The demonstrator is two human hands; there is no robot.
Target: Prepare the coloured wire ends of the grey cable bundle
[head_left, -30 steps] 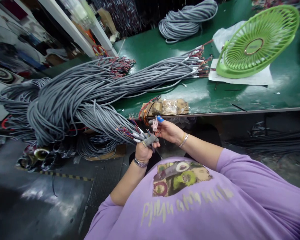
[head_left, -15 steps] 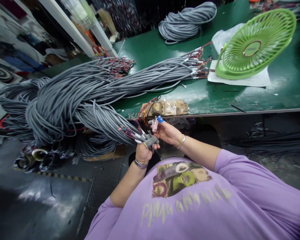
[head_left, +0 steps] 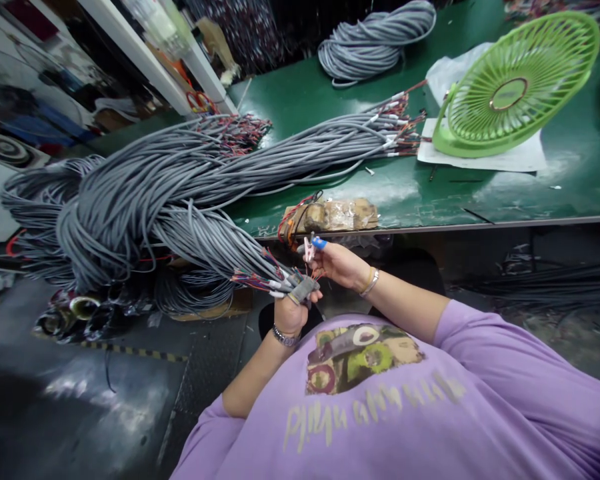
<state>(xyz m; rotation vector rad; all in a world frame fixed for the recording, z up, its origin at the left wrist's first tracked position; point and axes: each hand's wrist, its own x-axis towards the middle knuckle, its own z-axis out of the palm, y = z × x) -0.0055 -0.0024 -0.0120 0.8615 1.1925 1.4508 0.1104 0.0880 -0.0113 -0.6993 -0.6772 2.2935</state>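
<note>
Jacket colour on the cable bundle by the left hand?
Grey; the cable bundle shows best in the head view.

Viewing remotely, I record the following: forward and right of the right hand (head_left: 347,267), one green fan (head_left: 509,95), tilted, on white paper (head_left: 534,157); left of the left hand (head_left: 290,313), black-and-yellow tape (head_left: 135,351) along the floor (head_left: 130,413); farther forward, a white post (head_left: 136,53).
</note>
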